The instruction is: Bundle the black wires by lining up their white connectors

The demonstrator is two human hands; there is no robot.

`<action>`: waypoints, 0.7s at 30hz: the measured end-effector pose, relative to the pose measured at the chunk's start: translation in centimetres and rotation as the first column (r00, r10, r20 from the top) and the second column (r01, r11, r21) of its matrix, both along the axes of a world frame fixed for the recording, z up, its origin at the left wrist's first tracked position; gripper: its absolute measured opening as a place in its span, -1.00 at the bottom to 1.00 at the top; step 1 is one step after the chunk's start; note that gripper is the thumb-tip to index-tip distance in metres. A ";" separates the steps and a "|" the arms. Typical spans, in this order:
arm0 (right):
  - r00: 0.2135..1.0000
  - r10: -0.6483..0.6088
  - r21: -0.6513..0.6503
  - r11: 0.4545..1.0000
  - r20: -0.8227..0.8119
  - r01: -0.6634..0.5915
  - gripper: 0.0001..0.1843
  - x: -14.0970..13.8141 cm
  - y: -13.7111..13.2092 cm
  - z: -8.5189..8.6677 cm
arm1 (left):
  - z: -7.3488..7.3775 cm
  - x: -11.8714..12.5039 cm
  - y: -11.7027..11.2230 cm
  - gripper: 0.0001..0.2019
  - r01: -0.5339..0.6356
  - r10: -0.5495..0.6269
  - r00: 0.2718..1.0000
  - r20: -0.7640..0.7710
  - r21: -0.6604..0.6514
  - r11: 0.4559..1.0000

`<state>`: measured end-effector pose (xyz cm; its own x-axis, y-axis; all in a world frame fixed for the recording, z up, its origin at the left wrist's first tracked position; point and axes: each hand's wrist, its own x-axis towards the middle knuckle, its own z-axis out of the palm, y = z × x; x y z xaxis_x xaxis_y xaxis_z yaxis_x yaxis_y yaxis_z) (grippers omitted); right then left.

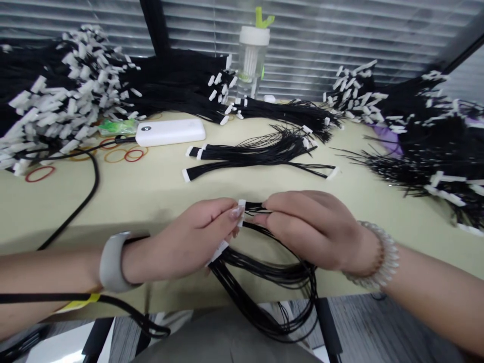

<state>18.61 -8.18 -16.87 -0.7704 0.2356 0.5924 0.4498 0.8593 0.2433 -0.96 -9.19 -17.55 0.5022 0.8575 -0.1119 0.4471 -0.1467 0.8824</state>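
Head view: the left hand [181, 244] and the right hand [310, 227] meet at the near edge of the tabletop [151, 186], well in front of the white power bank [170, 132]. Both are pinched shut on one black wire harness [264, 275]. Its white connector [241, 205] sits between their fingertips and its wires loop down past the edge, while loose harnesses [260, 151] lie just right of the power bank.

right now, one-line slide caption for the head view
Left hand pinches a connector, right hand its black wires, over the table.
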 end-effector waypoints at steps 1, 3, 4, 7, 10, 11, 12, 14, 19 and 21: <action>0.999 -0.039 -0.035 0.999 -0.013 0.039 -0.91 0.0 -0.1 -0.3 | 0.0 0.0 0.0 -0.65 0.001 -0.001 1.000 0.003 0.003 1.000; 0.994 -0.110 -0.119 0.987 -0.019 0.107 -0.93 0.1 -0.5 -0.6 | 0.0 0.0 0.0 -0.66 0.006 -0.006 1.000 0.009 0.011 1.000; 0.990 -0.140 -0.173 0.976 -0.010 0.136 -0.92 0.1 -0.6 -0.6 | 0.1 0.1 0.0 -0.66 0.005 -0.005 1.000 0.012 0.016 1.000; 0.982 -0.184 -0.334 0.923 0.045 0.189 -0.85 0.2 -1.0 -0.2 | 0.1 0.2 0.0 -0.66 -0.003 0.003 1.000 0.021 0.022 1.000; 0.978 -0.206 -0.352 0.912 0.046 0.208 -0.84 0.3 -1.2 0.3 | 0.2 0.2 0.1 -0.66 -0.013 0.013 1.000 0.021 0.011 1.000; 0.978 -0.206 -0.334 0.920 0.037 0.206 -0.85 0.3 -1.3 0.3 | 0.3 0.3 0.1 -0.66 -0.014 0.014 1.000 0.020 0.001 1.000; 0.979 -0.201 -0.318 0.927 0.033 0.201 -0.87 0.3 -1.4 0.3 | 0.3 0.3 0.1 -0.66 -0.018 0.018 1.000 0.021 -0.008 1.000; 0.984 -0.174 -0.314 0.933 0.039 0.177 -0.89 0.3 -1.5 0.3 | 0.4 0.3 0.0 -0.67 -0.022 0.023 0.999 0.026 -0.018 1.000; 0.973 -0.228 -0.309 0.927 -0.018 0.211 -0.86 0.1 -1.8 0.1 | 0.2 0.2 0.0 -0.66 -0.022 0.023 1.000 0.010 -0.047 0.999; 0.961 -0.267 -0.303 0.923 -0.067 0.236 -0.84 0.0 -1.8 0.1 | 0.2 0.1 0.0 -0.65 -0.018 0.019 1.000 0.008 -0.052 0.998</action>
